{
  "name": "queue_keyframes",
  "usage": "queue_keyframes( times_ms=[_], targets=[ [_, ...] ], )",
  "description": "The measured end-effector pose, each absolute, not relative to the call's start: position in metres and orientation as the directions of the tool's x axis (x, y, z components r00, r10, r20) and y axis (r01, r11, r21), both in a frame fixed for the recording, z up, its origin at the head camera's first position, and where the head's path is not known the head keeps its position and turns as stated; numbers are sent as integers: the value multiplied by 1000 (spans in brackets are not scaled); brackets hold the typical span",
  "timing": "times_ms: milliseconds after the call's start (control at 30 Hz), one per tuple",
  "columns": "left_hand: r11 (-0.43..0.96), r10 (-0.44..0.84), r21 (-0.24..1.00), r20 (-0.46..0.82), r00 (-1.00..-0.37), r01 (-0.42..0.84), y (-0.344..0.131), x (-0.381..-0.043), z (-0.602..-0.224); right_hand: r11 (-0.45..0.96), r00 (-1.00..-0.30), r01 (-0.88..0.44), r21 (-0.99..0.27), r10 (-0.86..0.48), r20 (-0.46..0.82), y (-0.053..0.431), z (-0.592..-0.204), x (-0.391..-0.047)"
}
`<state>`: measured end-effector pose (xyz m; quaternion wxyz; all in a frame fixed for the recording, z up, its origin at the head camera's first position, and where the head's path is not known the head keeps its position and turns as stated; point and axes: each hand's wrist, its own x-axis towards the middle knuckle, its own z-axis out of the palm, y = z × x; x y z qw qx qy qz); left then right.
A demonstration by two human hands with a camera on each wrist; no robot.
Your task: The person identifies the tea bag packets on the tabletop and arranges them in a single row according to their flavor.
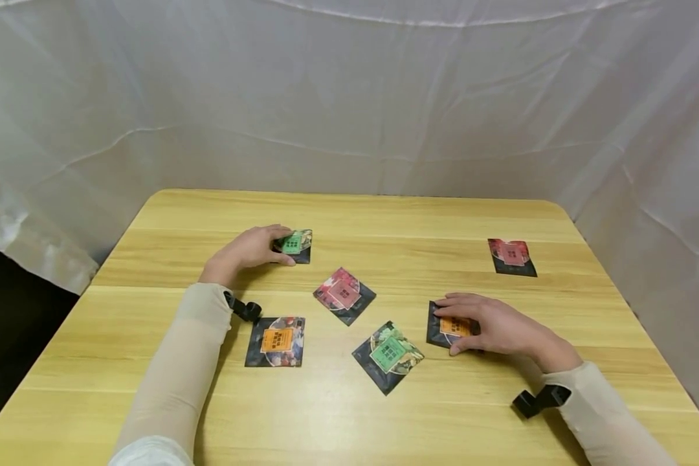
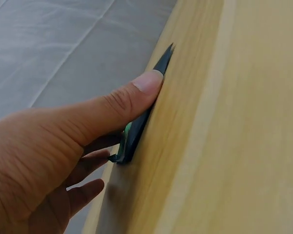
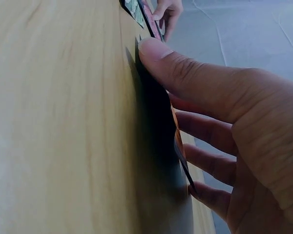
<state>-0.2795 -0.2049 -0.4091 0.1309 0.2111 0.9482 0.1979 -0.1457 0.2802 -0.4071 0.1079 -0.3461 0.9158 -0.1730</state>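
Toward the back left of the table, my left hand point(image 1: 255, 249) holds a green-labelled sachet point(image 1: 292, 243) by its edges, thumb along the near side. In the left wrist view, the thumb point(image 2: 149, 82) presses the dark sachet's edge point(image 2: 141, 124), close over the wood. At the right, my right hand point(image 1: 489, 323) spans an orange-labelled sachet point(image 1: 447, 327), thumb at its near edge and fingers at the far one. The right wrist view has this sachet point(image 3: 158, 107) tilted between thumb and fingers, its face mostly hidden.
Between the hands lie a red-labelled sachet point(image 1: 344, 295) and another green-labelled sachet point(image 1: 388, 356). A second orange-labelled sachet point(image 1: 276, 341) rests beside the left forearm. Another red-labelled sachet point(image 1: 512, 257) lies at the back right. A pale curtain point(image 1: 349, 110) hangs behind the wooden table point(image 1: 326, 414).
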Motion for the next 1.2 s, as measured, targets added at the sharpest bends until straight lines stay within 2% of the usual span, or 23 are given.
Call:
queue_keyframes(
  times_ms=[300, 500, 800, 1067, 1200],
  targets=[
    [822, 449, 462, -165, -878, 333, -203, -276, -416, 683, -746, -631, -368, -664, 50, 271, -401, -136],
    [823, 466, 429, -140, -873, 371, -203, -280, -416, 631, -712, -678, -377, -691, 124, 251, -396, -132],
    [835, 446, 429, -164, -880, 343, -206, -280, -414, 577, -642, -719, -387, -765, 52, 220, -397, -129],
    [827, 442, 459, -171, -881, 325, -206, -278, -416, 487, -546, -790, -372, -835, 67, 194, -404, -119],
    [826, 444, 458, -168, -880, 329, -206, -279, -417, 490, -540, -803, -340, -839, 65, 188, -408, -114]
  ],
)
